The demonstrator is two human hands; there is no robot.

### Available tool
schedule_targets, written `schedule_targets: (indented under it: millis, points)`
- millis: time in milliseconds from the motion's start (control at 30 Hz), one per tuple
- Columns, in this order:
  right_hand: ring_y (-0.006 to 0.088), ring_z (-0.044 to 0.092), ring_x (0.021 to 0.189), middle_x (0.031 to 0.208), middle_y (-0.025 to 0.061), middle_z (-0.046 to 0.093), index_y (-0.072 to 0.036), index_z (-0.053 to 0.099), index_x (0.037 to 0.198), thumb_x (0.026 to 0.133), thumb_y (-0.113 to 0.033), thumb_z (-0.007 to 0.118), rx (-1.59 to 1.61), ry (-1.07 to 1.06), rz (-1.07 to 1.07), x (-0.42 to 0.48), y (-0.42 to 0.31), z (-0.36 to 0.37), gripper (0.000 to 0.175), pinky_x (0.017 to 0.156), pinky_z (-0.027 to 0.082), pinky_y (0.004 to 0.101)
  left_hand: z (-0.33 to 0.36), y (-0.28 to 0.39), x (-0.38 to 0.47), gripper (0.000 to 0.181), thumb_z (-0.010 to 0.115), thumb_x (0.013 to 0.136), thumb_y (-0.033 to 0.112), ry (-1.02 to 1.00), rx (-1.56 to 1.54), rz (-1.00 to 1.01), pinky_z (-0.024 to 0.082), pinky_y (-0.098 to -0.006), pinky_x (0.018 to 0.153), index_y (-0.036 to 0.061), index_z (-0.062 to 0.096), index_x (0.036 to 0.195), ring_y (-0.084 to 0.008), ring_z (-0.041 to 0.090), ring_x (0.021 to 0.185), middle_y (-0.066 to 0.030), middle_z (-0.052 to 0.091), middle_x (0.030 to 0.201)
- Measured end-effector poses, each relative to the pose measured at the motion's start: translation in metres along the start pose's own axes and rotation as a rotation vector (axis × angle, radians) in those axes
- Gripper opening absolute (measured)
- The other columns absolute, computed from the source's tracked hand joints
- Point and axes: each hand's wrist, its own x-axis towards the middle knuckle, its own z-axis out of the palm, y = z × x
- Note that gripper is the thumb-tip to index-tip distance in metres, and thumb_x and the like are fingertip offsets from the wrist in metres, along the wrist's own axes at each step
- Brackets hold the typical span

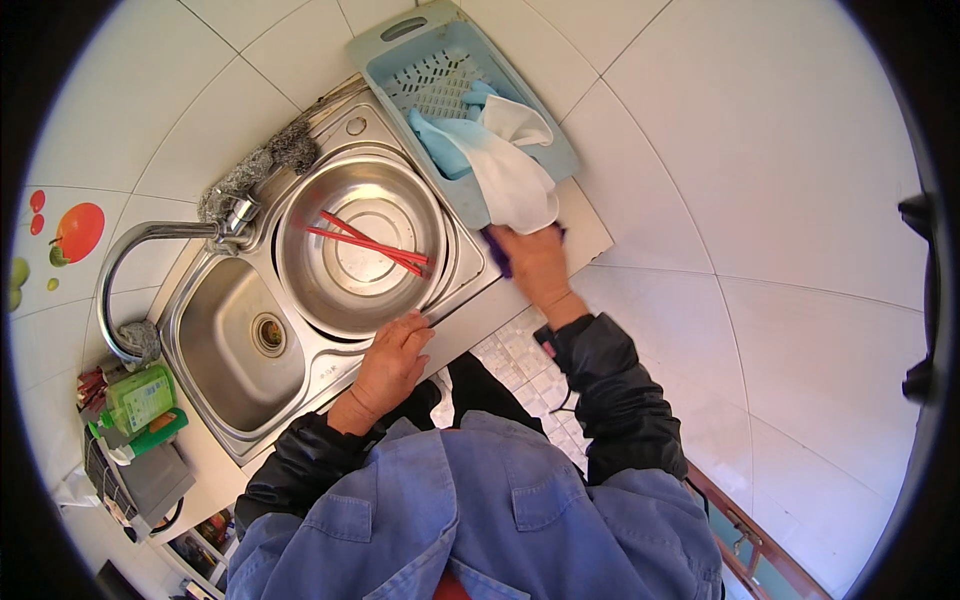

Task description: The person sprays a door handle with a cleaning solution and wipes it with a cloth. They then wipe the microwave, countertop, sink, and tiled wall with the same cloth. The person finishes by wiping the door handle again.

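My left hand rests at the near rim of a round stainless steel basin, its fingers loosely together. Two red chopsticks lie crossed inside the basin, which sits in the right bowl of a steel double sink. My right hand presses a dark purple cloth on the countertop right of the sink; its fingertips are partly hidden. Just beyond it, a pair of pale blue and white rubber gloves hangs over the near end of a blue-green plastic drain basket.
A curved chrome faucet arches over the empty left sink bowl. Grey scouring pads lie behind the sink. Green detergent bottles stand at the left beside a rack. Tiled walls border the counter behind and at right.
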Motion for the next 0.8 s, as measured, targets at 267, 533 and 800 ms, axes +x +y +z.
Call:
schedule_targets:
  millis: [267,533,800]
  points:
    - [0.0403,0.052,0.114,0.127,0.0131,0.059,-0.005,0.065,0.120,0.075,-0.002,0.061,-0.170,-0.016,0.248,-0.014,-0.003,0.003,0.045,0.092,0.045,0.0477,0.022,-0.006,-0.016,0.050,0.072,0.076,0.002,-0.024,0.052,-0.011,0.040,-0.0464,0.111,0.0011,0.059,0.124,-0.0378,0.049,0.133,-0.0179,0.055,0.137]
    - [0.0381,0.053,0.109,0.131,0.0136,0.058,-0.007,0.064,0.117,0.076,-0.001,0.063,-0.279,0.158,0.314,-0.012,0.042,-0.014,0.042,0.088,0.050,0.0488,0.043,-0.014,-0.035,0.064,0.073,0.077,0.006,-0.039,0.132,0.013,0.034,-0.0478,0.116,0.0006,0.051,0.136,-0.0389,0.040,0.142,-0.0210,0.045,0.149]
    - [0.0350,0.053,0.110,0.127,0.0086,0.060,-0.012,0.064,0.124,0.078,-0.005,0.060,-0.130,0.023,-0.075,-0.063,-0.095,0.026,0.047,0.081,0.046,0.0462,0.047,-0.031,-0.076,0.083,0.074,0.081,0.018,-0.025,0.243,-0.048,0.025,-0.0485,0.120,0.0018,0.036,0.152,-0.0356,0.030,0.149,-0.0204,0.033,0.160]
